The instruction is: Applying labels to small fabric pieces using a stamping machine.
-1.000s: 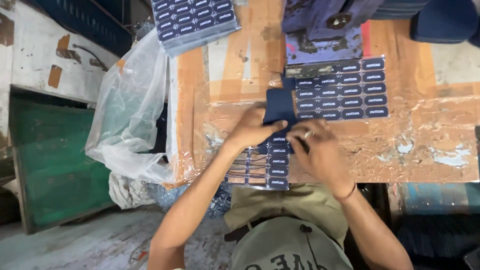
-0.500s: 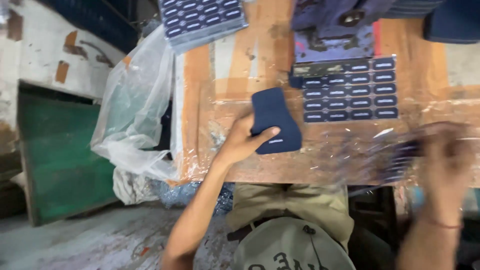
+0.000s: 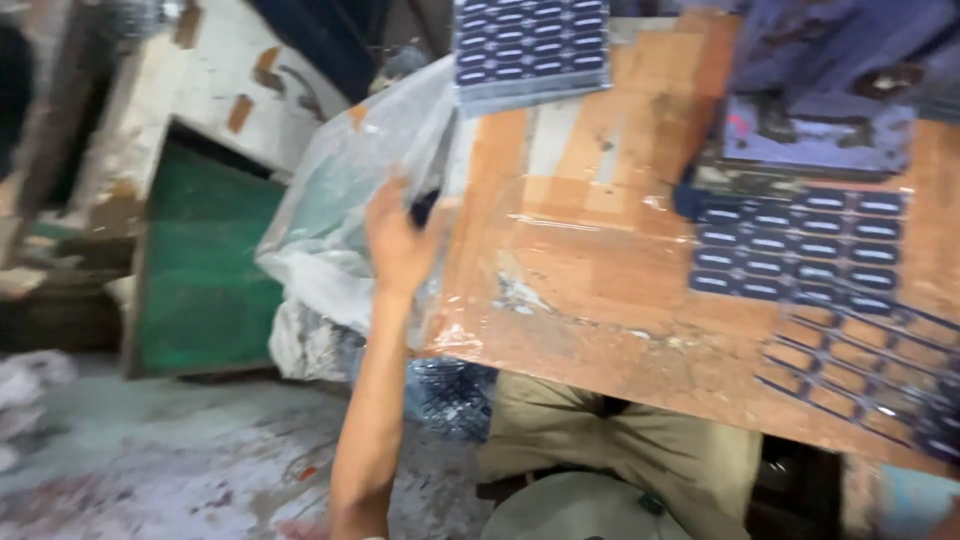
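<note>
1. Head view: your left hand (image 3: 398, 240) is out past the left edge of the bench (image 3: 600, 290), raised at the mouth of the clear plastic bag (image 3: 330, 220) that hangs beside it
2. Its fingers (image 3: 385, 205) are loosely curled, and a small dark piece (image 3: 424, 207) shows just at them (too blurred to say whether they are clamped on it or merely beside it)
3. Your right hand is out of the picture, so nothing can be said of its grip
4. On the bench, a dark blue sheet of small labels (image 3: 800, 250) lies at the right, with an emptied, cut-out grid of the same sheet (image 3: 860, 370) just below it toward the near edge
5. Another label sheet (image 3: 530, 45) sits at the far edge, well apart from your hand
6. A green metal box (image 3: 200, 270) stands on the floor to the left of the bag
</note>
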